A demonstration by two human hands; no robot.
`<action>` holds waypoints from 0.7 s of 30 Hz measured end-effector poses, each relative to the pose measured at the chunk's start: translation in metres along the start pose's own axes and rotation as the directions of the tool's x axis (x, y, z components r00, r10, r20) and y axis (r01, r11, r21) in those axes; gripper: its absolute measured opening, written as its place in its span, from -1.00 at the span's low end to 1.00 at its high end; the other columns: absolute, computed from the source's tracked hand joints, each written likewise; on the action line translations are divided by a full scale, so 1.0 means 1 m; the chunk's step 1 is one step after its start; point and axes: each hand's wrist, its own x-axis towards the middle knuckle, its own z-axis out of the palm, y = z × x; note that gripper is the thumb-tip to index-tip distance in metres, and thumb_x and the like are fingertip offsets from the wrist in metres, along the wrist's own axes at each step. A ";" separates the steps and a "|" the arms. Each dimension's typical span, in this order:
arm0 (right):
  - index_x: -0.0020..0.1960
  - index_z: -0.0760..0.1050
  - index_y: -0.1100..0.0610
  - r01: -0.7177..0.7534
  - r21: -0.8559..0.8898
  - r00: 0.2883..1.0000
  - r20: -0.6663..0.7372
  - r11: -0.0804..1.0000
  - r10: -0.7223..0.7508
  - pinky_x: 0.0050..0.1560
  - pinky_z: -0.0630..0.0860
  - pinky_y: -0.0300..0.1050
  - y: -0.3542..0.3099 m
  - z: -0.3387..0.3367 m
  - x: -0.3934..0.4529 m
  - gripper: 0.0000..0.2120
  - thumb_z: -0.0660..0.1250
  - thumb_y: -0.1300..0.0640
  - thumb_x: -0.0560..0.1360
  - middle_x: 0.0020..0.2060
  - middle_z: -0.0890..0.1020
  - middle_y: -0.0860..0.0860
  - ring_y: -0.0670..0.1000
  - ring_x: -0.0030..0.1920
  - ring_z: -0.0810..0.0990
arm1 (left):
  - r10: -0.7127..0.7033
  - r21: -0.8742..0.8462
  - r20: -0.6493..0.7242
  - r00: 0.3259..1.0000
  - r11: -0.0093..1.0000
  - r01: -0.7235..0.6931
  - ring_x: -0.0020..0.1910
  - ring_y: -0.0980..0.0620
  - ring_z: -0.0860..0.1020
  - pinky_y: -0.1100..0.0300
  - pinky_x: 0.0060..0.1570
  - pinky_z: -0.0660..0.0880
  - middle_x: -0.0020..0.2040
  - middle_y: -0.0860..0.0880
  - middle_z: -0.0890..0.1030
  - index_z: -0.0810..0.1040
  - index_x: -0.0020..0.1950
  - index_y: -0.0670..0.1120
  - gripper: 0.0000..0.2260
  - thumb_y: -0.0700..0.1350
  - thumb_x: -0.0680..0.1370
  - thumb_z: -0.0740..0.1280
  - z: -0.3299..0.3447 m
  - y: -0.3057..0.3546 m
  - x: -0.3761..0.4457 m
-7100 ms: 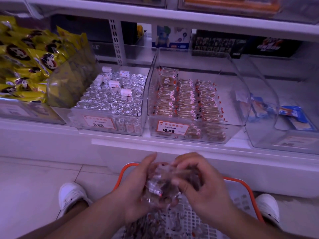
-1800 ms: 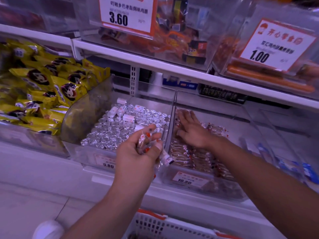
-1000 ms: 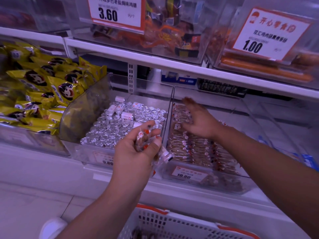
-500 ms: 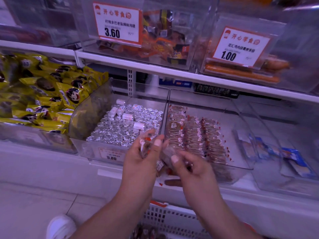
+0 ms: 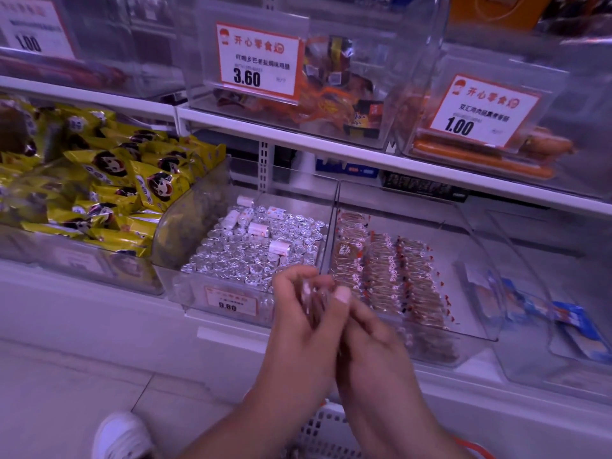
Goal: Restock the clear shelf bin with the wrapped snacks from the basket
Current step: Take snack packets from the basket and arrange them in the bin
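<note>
Hands met at lower centre: left hand [image 5: 299, 313] and right hand [image 5: 367, 329] both pinched wrapped snacks [image 5: 314, 301]; clear shelf bin [image 5: 477, 329] lay just upper right, nearer the right hand.

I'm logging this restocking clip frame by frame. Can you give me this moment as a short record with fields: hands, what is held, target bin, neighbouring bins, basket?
left hand: in front of the bins, fingers curled round wrapped snacks
right hand: against the left, pinching the same snacks
target bin: clear, holds rows of wrapped snacks, bare floor on its right side
left neighbour: foil-sweet bin, tag 9.80
far left: yellow packets
basket: white mesh, below the hands, contents hidden
step: snacks not yet in the bin
</note>
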 end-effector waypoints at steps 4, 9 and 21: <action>0.13 0.62 0.36 -0.198 0.275 0.970 0.193 0.941 0.148 0.10 0.62 -0.01 -0.022 -0.008 0.000 -0.62 0.30 0.26 0.35 0.12 0.65 0.28 0.14 0.11 0.68 | 0.128 0.207 0.156 0.979 0.965 -0.159 0.09 0.25 0.56 0.37 0.01 0.46 0.13 0.30 0.52 0.26 0.27 0.23 -0.59 0.33 0.51 0.25 -0.006 0.002 0.001; 0.29 0.54 0.31 -0.309 0.077 0.898 0.353 0.948 0.264 0.08 0.60 0.05 -0.043 -0.033 -0.003 -0.57 0.25 0.40 0.43 0.26 0.58 0.27 0.17 0.10 0.63 | 0.186 0.273 0.205 0.961 0.932 -0.238 0.38 0.23 0.42 0.15 0.30 0.38 0.35 0.35 0.42 0.10 0.48 0.42 -0.52 0.38 0.57 0.10 -0.005 0.000 -0.004; 0.18 0.62 0.06 0.144 -0.814 0.984 0.057 0.562 -0.169 -0.16 0.55 -0.36 -0.074 -0.079 0.095 -0.61 0.55 0.18 0.37 -0.13 0.72 -0.12 -0.19 -0.17 0.67 | 0.169 0.643 0.082 0.982 0.744 -0.182 0.43 0.13 0.34 -0.07 0.41 0.32 0.44 0.14 0.41 0.28 0.53 0.18 -0.51 0.27 0.62 0.04 -0.026 -0.002 0.044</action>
